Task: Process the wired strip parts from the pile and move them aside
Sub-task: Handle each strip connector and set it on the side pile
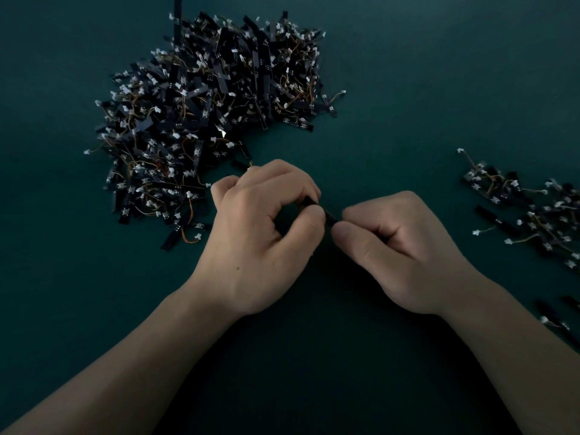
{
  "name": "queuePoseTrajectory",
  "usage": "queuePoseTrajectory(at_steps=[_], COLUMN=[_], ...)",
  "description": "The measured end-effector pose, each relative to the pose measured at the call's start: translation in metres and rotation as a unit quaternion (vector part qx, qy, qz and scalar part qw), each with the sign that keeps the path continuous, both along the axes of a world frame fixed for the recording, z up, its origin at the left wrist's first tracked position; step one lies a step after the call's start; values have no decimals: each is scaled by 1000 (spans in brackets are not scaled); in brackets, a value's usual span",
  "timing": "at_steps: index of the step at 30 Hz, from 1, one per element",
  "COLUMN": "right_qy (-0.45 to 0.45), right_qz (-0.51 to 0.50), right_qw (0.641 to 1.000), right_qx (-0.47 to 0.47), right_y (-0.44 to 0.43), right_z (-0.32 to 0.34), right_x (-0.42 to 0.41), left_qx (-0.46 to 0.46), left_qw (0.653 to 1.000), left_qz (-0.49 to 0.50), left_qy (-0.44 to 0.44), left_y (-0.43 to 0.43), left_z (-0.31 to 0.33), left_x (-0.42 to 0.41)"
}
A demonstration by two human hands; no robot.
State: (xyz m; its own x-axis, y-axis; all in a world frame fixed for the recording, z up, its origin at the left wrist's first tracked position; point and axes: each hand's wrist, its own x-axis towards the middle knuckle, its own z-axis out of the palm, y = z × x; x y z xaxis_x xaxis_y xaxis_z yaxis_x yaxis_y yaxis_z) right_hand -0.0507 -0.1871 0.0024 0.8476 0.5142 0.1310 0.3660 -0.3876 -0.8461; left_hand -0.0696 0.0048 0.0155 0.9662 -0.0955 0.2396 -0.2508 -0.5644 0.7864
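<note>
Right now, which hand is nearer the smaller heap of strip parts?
Right. The right hand is left of the smaller heap, not touching; the left hand is farther left, by the big pile.

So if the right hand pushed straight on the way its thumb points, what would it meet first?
The left hand, probably at once: both hands pinch the same black strip, with only a short stretch of it showing between them.

Black strips [207, 98], dark teal table [408, 89]

A dark teal tabletop [408, 73], possibly cloth-covered, fills the view.
</note>
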Motion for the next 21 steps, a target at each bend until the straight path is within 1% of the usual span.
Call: queuePoseTrajectory(at_steps=[1, 3, 5, 7, 10, 12, 14, 15, 17, 19, 21], right_qy=[-7, -35, -79, -132, -187, -187, -158, -142, -124, -115, -101], right_qz=[13, 4, -58, -140, -198, -203, -192, -185, -175, -170, -173], right_qw=[1000, 999, 992, 972, 939, 937, 948, 955, 965, 970, 973], right_qx=[-4, 25, 77, 134, 211, 215, 198, 183, 149, 128, 118], right_y=[0, 0, 1, 1, 0, -1, -1, -1, 0, 0, 0], right_z=[0, -2, -4, -5, -7, -9, -11, -13, -14, -14, -13], right_x=[0, -1, -3, -4, 0, 3, 4, 3, 3, 2, 1], left_qx=[-3, -3, 16, 46, 133, 194, 226, 220, 181, 131, 104], left_qw=[1000, 1000, 999, 997, 988, 978, 972, 973, 983, 991, 994], left_qz=[-4, -4, 28, 67, 60, 43, 38, 39, 37, 32, 30], left_qy=[-3, -10, -20, 0, 52, 64, 58, 50, 26, 0, -32], left_y=[0, 1, 2, 3, 1, -1, -2, -1, 2, 4, 5], left_z=[0, -1, -5, -7, -10, -13, -14, -15, -19, -20, -20], left_x=[0, 0, -1, 0, 0, -1, 0, 1, 3, 4, 3])
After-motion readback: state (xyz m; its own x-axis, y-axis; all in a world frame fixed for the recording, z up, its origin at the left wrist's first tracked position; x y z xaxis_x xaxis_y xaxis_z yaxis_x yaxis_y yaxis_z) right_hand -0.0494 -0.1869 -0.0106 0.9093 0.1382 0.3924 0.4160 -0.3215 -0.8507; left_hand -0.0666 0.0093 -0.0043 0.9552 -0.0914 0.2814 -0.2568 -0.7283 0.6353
